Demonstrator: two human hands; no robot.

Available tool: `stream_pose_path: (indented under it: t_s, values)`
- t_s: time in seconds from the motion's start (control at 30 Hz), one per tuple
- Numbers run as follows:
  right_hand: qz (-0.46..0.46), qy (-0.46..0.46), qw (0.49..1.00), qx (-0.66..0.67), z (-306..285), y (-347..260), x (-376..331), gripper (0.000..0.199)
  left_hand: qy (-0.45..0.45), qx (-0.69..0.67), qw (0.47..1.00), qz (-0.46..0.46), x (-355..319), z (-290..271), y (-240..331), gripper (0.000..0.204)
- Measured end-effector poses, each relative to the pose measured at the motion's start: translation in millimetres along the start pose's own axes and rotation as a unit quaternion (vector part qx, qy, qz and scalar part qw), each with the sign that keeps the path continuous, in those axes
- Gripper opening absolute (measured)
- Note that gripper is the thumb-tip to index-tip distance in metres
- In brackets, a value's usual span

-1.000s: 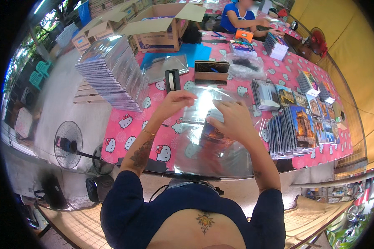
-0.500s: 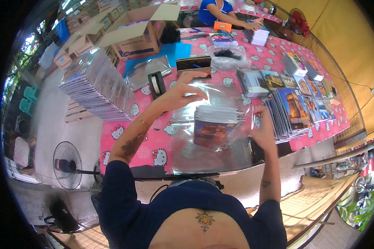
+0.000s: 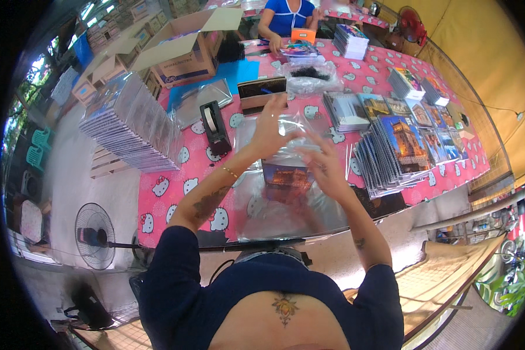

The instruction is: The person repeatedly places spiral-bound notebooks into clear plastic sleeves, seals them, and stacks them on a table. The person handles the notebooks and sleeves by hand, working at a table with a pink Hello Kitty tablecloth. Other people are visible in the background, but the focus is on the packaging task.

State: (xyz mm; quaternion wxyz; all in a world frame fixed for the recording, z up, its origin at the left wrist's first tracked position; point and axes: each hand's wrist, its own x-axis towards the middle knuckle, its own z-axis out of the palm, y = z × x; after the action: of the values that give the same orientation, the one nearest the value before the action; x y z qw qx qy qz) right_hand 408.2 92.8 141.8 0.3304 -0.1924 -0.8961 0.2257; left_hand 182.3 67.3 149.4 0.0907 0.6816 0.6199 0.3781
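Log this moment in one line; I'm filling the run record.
left hand: holds clear plastic sleeve | right hand: on sleeve | tape dispenser: left, apart

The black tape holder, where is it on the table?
In the head view the black tape holder stands on the pink tablecloth, to the left of the left hand, between the stack of clear cases and the plastic bag.

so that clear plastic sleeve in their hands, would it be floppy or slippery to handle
Probably floppy: the clear sleeve crinkles and sags between the left hand and right hand. Likely slippery too, since its glossy film throws back light like the sheets lying under it. It looks very light, though the dark picture card inside should stiffen it somewhat.
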Motion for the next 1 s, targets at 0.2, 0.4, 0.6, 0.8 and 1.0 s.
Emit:
stream_pose_path:
  t_s: [0.2, 0.4, 0.6, 0.8, 1.0]
  values:
    - [0.235, -0.048, 0.923, 0.301, 3, 39, 44, 0.047, -0.1, -0.342, 0.933, -0.052, -7, -14, -14, 0.074]
    - [-0.019, -0.13, 0.978, 0.163, -8, 37, 42, 0.056, -0.318, -0.106, 0.942, -0.025, -21, -36, -23, 0.069]
    - [-0.09, -0.067, 0.983, -0.145, -3, 11, -8, 0.045, -0.136, 0.127, 0.96, 0.212, -69, -30, 6, 0.052]
    - [-0.019, -0.075, 0.996, -0.051, -7, -9, 6, 0.018, -0.133, 0.04, 0.979, 0.151, -65, -34, -8, 0.034]
    - [-0.003, -0.112, 0.98, -0.167, -9, -2, 35, 0.023, -0.143, 0.157, 0.977, 0.026, -33, -33, 40, 0.059]
